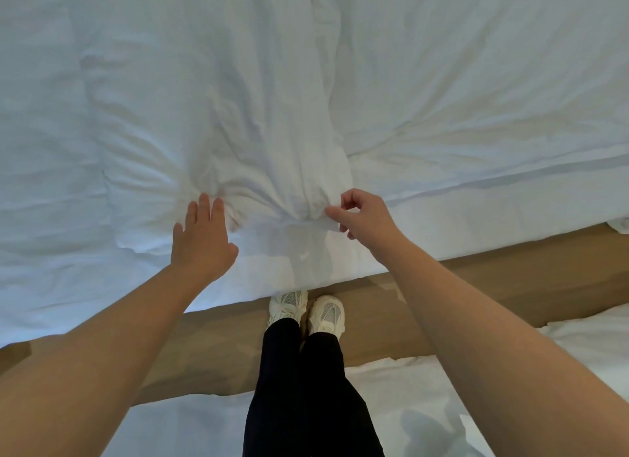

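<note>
Covering the bed from the left edge across, a white duvet (136,99) is recorded, creased, with its near edge hung over the bedside. Item, left hand (200,238): laid flat on the duvet near that edge, its fingers (204,208) straight and close together, nothing gripped; it is judged to be set there to pin the cloth while the other side is drawn. Item, gathered ridge (272,170): a bunched run of the duvet between the two hands, with creases fanned out from it, apparently because the cloth is pulled toward one point. Item, shoes (306,310): pale, side by side on the brown floor (510,272), toes against the bed. Item, right hand (364,218): held just right of the ridge, its fingers (332,213) curled, a small fold of the duvet pinched between thumb and forefinger, presumably for tugging the bunching flat. Item, second bed (408,405): white, at lower right, behind the legs.
</note>
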### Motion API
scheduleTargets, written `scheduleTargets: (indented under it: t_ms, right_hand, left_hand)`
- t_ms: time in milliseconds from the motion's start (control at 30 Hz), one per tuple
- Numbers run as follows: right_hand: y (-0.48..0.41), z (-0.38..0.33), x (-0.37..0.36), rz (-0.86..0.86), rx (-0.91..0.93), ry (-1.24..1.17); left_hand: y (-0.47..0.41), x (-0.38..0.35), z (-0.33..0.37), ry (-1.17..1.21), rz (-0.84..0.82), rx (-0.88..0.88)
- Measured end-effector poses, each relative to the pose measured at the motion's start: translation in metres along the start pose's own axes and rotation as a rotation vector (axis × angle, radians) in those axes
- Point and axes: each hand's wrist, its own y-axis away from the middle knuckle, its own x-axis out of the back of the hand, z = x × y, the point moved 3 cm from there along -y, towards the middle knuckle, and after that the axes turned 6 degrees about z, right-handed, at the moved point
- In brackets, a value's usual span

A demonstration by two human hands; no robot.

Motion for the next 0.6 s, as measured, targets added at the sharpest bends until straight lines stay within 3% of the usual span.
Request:
scheduleTargets:
  t_ms: [100,233,433,600]
  right_hand:
    - [0.000,-0.004,0.004,-0.020,0.033,-0.048]
    - [-0.004,0.024,0.037,0.168,-0.045,-0.053]
    - [-0.007,0.021,0.028,-0.153,-0.076,0.059]
    - [-0.021,0.024,0.041,-0.087,-0.058,0.115]
  left_hand:
    - [-0.002,-0.004,-0.001,-0.011,-0.005,-0.009]
    - [-0.003,-0.012,-0.013,-0.067,-0.099,-0.020]
    - [-0.010,-0.022,-0.028,-0.136,-0.018,0.000]
    - [-0.018,-0.028,-0.035,-0.255,0.058,0.007]
